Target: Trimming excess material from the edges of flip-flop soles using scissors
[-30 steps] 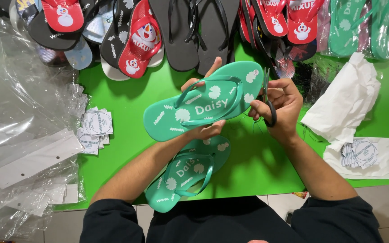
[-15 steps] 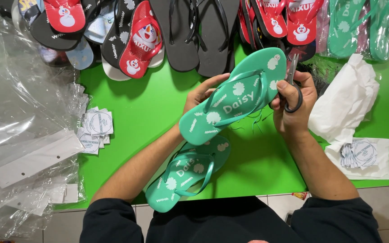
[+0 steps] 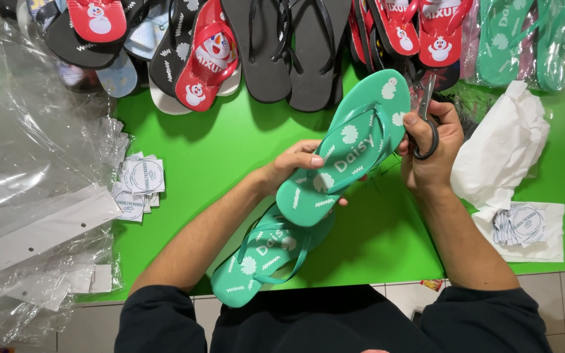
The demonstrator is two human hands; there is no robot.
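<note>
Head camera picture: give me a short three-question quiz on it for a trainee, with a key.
1. True or false: the left hand holds a red flip-flop.
2. What tool is in the right hand? A) pliers B) scissors C) knife
3. Where does the second green flip-flop lie?

Key:
1. False; it holds a green flip-flop with white flower prints.
2. B, scissors, blades pointing away from the person.
3. On the green table, near its front edge, below the held one.

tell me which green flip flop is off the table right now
The green flip flop gripped by the left hand, beside the scissors in the right hand. Its mate lies flat on the green table.
</note>
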